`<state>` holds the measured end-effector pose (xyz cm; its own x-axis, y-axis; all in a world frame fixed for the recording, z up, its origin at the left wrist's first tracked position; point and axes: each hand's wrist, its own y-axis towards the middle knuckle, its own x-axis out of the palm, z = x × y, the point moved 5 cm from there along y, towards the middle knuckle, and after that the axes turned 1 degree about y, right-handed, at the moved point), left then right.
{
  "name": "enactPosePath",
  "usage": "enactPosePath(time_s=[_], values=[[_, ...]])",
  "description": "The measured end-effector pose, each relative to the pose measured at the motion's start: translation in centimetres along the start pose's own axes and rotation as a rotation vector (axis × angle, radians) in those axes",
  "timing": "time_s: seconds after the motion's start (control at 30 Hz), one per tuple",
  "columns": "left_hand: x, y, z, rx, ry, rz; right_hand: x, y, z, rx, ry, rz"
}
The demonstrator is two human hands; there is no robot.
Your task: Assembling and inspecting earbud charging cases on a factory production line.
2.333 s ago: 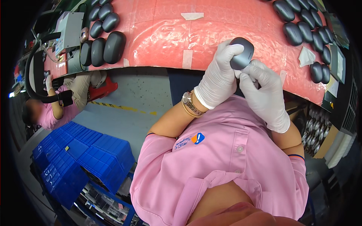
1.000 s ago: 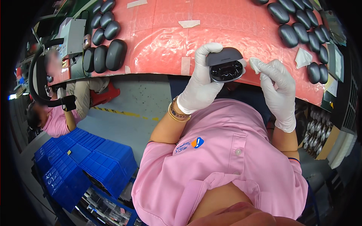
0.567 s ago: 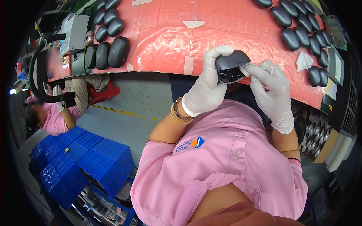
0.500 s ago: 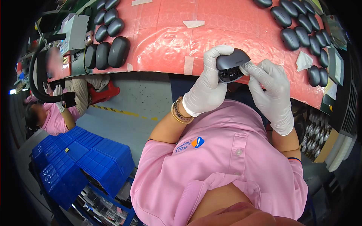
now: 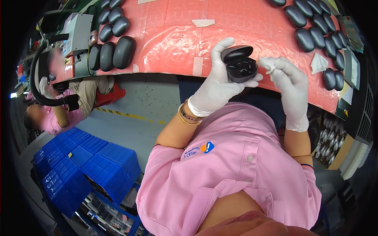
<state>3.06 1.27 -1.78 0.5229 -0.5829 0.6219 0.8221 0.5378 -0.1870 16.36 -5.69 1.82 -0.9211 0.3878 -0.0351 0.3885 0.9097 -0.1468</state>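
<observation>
A dark grey earbud case (image 5: 238,52) with its lid raised and a glossy black inside is held over the table's near edge. My white-gloved left hand (image 5: 215,87) is closed round it, thumb up beside the lid and fingers under the base. Just right of the case, apart from it, is my gloved right hand (image 5: 290,80), its thumb and fingertips pinched together. Whatever is in that pinch, if anything, is too small to make out.
Several closed dark cases (image 5: 124,53) stand at the table's left, and many more (image 5: 305,40) at its right beside a folded white cloth (image 5: 318,63). Pink sheeting covers the table (image 5: 169,39). Blue crates (image 5: 106,159) stand lower left; another person (image 5: 59,116) sits beyond.
The case's lid has swung farther back, exposing the glossy inside. My right hand has moved off the case to the right. My left fingers now show under the base.
</observation>
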Motion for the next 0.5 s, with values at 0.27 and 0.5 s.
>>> enactPosePath(time_s=[0.27, 0.5], values=[[-0.5, 0.1, 0.5, -0.014, 0.307, 0.064, 4.3, -1.6, -2.4, -0.835, -0.930, -0.071], [-0.5, -0.6, 1.3, -0.017, 0.217, 0.113, 2.5, -1.6, -1.9, -0.803, -0.940, -0.079]])
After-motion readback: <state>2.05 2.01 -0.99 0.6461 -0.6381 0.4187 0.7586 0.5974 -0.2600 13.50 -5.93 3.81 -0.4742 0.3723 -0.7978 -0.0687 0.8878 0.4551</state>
